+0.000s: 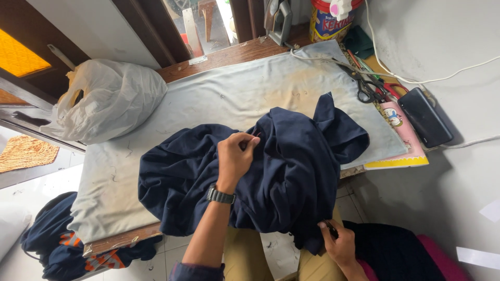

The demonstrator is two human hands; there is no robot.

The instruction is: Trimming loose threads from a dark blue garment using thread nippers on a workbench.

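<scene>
A crumpled navy blue garment (291, 171) lies heaped on a low board covered with pale grey cloth (219, 99). My left hand (235, 156), with a dark watch on the wrist, rests on top of the garment and pinches a fold of the fabric between thumb and fingers. My right hand (338, 242) is lower, at the garment's hanging edge over my lap. It grips the navy fabric together with a small dark object that I cannot make out.
A full white plastic bag (112, 99) sits on the board's left end. Scissors (367, 88), a black rectangular device (424, 117) and a pink booklet (403, 132) lie at the right. An iron (278, 18) and a tub (330, 18) stand at the back. More dark clothing (57, 244) lies on the floor at left.
</scene>
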